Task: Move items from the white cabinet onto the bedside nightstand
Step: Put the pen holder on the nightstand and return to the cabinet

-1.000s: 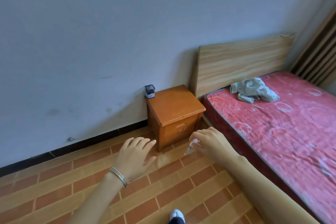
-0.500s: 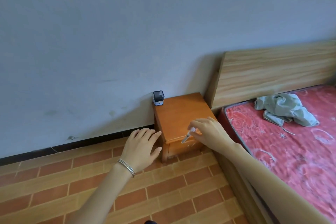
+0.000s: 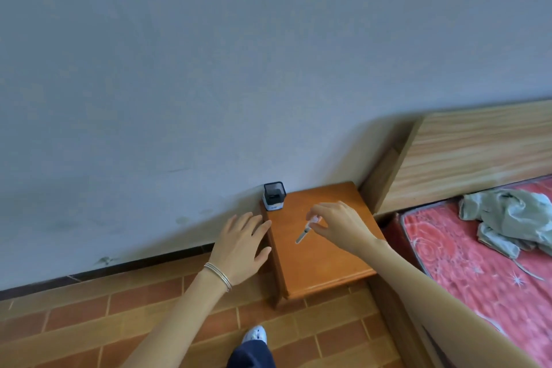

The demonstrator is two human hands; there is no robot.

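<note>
The orange wooden nightstand [image 3: 322,266] stands against the grey wall beside the bed. My right hand [image 3: 340,227] hovers over its top, pinching a small slim pen-like tube [image 3: 305,232] that hangs tilted, tip down toward the wood. My left hand [image 3: 242,245], with thin bracelets at the wrist, is spread open just left of the nightstand's left edge, holding nothing. A small black-and-white box-shaped holder [image 3: 274,196] sits on the nightstand's back left corner. The white cabinet is out of view.
A bed with a red patterned mattress [image 3: 478,263] and a wooden headboard [image 3: 478,152] lies right of the nightstand. A crumpled grey-green cloth [image 3: 510,221] rests on the mattress. The floor is brown brick-pattern tile [image 3: 89,317]. My foot [image 3: 255,334] shows below.
I have come closer to the nightstand. My right hand with the tube has moved from in front of the drawer to above the top, and my left hand has reached its left edge.
</note>
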